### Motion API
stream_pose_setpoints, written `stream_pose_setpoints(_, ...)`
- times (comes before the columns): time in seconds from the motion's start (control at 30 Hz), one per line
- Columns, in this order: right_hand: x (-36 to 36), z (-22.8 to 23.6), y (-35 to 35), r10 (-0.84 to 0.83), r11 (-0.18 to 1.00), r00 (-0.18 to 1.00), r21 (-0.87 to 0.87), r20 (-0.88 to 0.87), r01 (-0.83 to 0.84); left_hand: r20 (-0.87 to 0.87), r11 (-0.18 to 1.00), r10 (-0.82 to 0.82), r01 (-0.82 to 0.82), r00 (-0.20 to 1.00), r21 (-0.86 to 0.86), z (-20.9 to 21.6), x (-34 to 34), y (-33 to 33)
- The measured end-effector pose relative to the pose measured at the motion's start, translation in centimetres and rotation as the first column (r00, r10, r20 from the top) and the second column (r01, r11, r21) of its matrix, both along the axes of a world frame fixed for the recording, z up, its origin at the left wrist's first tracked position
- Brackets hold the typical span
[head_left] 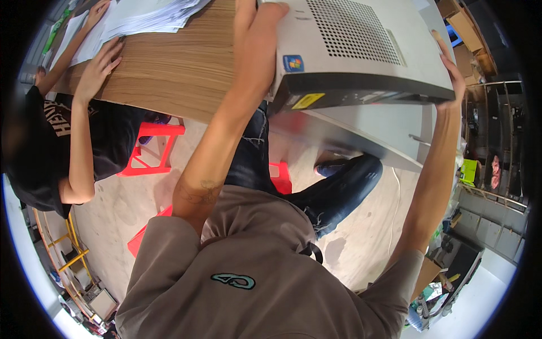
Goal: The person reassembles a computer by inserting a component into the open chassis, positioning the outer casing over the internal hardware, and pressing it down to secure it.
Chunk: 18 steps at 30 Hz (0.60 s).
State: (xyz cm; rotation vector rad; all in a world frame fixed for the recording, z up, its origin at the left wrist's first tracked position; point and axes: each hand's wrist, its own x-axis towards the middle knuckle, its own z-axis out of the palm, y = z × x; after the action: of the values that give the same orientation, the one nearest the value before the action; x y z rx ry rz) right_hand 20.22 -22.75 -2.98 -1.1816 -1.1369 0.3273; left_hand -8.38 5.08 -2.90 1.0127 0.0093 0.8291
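Note:
A desktop computer case, silver-grey with a perforated vent on its upper panel and a black front bezel, is between my two hands at the table's right part. My left hand is closed on its left side, with the fingertips cut off by the top of the picture. On the opposite side, my right hand wraps round the front right corner. The black front faces me and hangs above my lap. Whether the case bears on the tabletop underneath is hidden.
Beside me on the left, another person's hands rest on the wooden table near stacked white papers. Red plastic stools stand below. Metal shelving with boxes lines the right, and a yellow frame is at lower left.

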Motion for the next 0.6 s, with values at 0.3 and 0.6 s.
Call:
stream_pose_setpoints(0.3, -3.4, -0.6, 1.1, -0.202, 0.979, 0.821, -0.143, -0.534, 0.148, -0.171, 0.984, 0.103, -0.075, 0.98, 0.163, -0.9, -0.8, -0.1)
stream_pose_setpoints(0.6, -5.6, 3.3, 0.4, -0.462, 0.884, 0.779, -0.287, -0.425, 0.368, -0.536, 0.969, 0.195, -0.076, 0.822, 0.236, -0.5, 0.1, 12.0)
